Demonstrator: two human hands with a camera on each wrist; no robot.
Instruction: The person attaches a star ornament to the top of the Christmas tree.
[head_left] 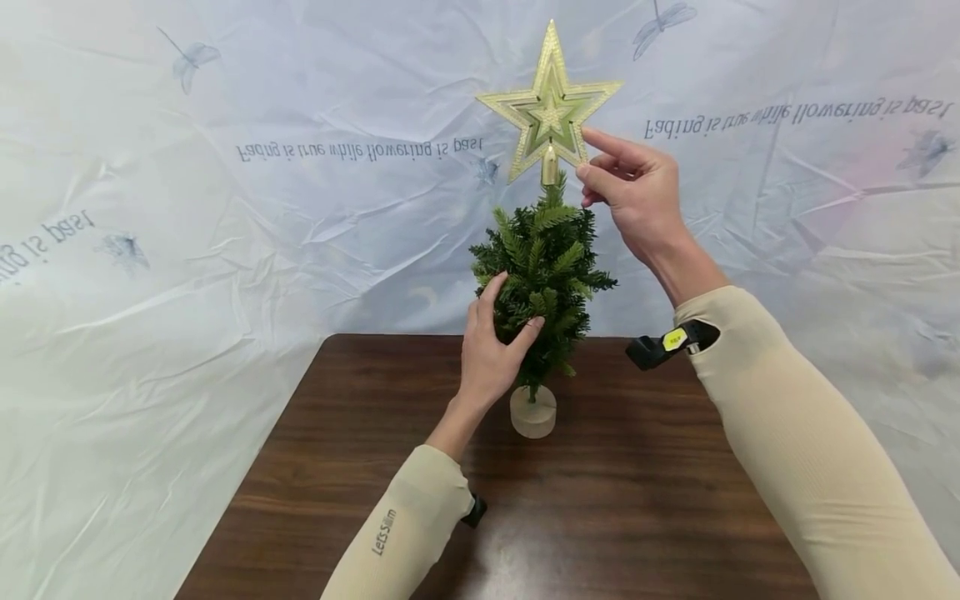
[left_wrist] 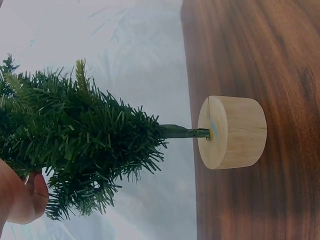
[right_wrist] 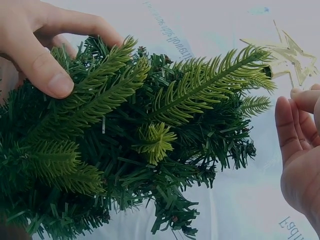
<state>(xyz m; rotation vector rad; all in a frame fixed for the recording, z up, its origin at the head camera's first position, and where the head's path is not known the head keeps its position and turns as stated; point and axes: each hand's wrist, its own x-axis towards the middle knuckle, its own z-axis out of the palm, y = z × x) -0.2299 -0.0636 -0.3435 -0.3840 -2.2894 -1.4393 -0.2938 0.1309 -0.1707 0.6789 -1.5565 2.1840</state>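
Note:
A small artificial Christmas tree (head_left: 551, 258) stands upright on a round wooden base (head_left: 533, 414), which also shows in the left wrist view (left_wrist: 240, 132). A gold star topper (head_left: 552, 108) sits at the tree's tip, its socket over the top sprig. My right hand (head_left: 637, 187) pinches the star's lower right point between thumb and fingers. Lower down, my left hand (head_left: 491, 350) grips the tree's left side, thumb in front and fingers around the branches. In the right wrist view the left thumb presses on the green needles (right_wrist: 95, 115).
The tree's base rests on a dark brown wooden table (head_left: 375, 467), near its back edge. Behind hangs a pale creased cloth (head_left: 360, 233) printed with lettering and dragonflies. A black strap device (head_left: 660, 346) is on the right wrist.

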